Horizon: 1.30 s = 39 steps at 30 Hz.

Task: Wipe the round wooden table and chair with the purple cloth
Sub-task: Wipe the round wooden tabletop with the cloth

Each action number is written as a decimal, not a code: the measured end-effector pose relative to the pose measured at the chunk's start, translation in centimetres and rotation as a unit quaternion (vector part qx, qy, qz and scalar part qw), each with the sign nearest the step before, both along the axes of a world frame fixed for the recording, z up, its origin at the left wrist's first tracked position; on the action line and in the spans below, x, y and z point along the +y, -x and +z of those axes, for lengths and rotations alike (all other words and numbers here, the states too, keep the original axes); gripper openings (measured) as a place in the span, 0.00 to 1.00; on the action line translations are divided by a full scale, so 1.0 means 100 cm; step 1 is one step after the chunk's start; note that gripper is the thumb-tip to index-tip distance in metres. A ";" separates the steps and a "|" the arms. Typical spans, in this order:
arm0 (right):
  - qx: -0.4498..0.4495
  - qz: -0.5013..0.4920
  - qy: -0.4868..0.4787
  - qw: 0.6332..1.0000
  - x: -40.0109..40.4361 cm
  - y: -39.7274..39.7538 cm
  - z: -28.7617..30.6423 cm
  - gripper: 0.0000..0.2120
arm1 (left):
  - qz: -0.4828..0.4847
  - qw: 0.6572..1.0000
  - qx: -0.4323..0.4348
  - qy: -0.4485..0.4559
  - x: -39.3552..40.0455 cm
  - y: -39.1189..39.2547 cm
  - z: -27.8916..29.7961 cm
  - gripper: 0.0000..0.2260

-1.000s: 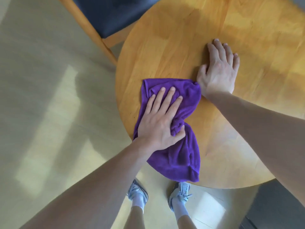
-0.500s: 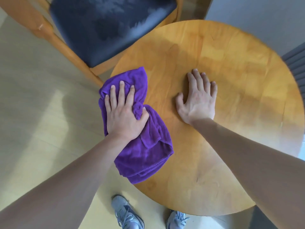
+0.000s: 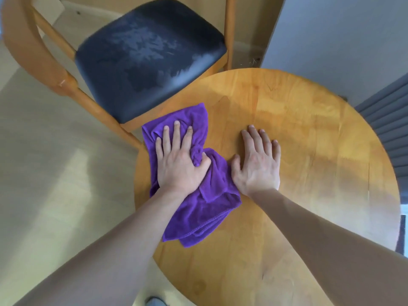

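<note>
The purple cloth (image 3: 205, 208) lies bunched on the left part of the round wooden table (image 3: 309, 173), its far corner hanging over the rim. My left hand (image 3: 178, 162) presses flat on the cloth, the thumb pinching a fold of it. Flat on the bare wood just right of the cloth rests my right hand (image 3: 256, 164), fingers spread, holding nothing. The wooden chair (image 3: 55, 69) with a dark padded seat (image 3: 145, 56) stands beyond the table's left edge, close to the cloth.
A grey wall panel (image 3: 342, 36) rises behind the table. Ribbed grey fabric (image 3: 393, 133) borders the table on the right. Pale floor (image 3: 55, 184) spreads to the left. A shoe tip (image 3: 154, 302) shows at the bottom edge.
My left hand has pushed the cloth from the near rim toward the far left rim by the chair, then a little back inward. The right hand stays flat. The view has tilted up.
</note>
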State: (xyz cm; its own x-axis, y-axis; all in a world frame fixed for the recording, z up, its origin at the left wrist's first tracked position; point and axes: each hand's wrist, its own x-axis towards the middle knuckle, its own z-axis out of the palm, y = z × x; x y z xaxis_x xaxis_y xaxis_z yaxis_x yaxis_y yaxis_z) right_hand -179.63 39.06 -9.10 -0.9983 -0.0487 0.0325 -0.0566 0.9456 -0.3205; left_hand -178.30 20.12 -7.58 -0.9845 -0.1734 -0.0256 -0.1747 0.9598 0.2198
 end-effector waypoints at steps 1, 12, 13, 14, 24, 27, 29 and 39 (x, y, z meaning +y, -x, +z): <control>-0.003 0.002 0.003 1.000 0.001 0.000 0.001 0.32 | -0.010 1.000 0.000 -0.002 0.005 -0.015 0.001 0.35; -0.044 0.043 0.019 0.998 0.008 -0.003 0.007 0.33 | -0.011 0.999 -0.021 0.023 0.047 -0.126 -0.003 0.37; -0.048 0.063 0.018 0.997 0.013 -0.007 0.009 0.34 | -0.009 1.000 -0.021 0.020 0.048 -0.126 -0.002 0.36; -0.046 0.084 0.008 0.995 0.022 -0.015 0.012 0.35 | -0.007 1.000 -0.020 0.014 0.048 -0.125 -0.003 0.36; -0.070 0.068 -0.052 0.994 0.151 -0.096 0.011 0.33 | -0.049 0.996 -0.058 0.038 0.041 -0.120 -0.005 0.39; -0.068 0.071 -0.039 0.994 0.149 -0.095 0.013 0.32 | -0.029 0.996 -0.076 0.026 0.052 -0.099 -0.001 0.41; -0.067 0.071 -0.032 0.995 0.149 -0.096 0.014 0.32 | 0.011 0.997 -0.070 0.011 0.074 -0.071 0.001 0.42; -0.051 0.067 0.022 0.996 0.151 -0.097 0.014 0.34 | -0.183 0.983 -0.014 -0.018 0.131 -0.034 -0.004 0.36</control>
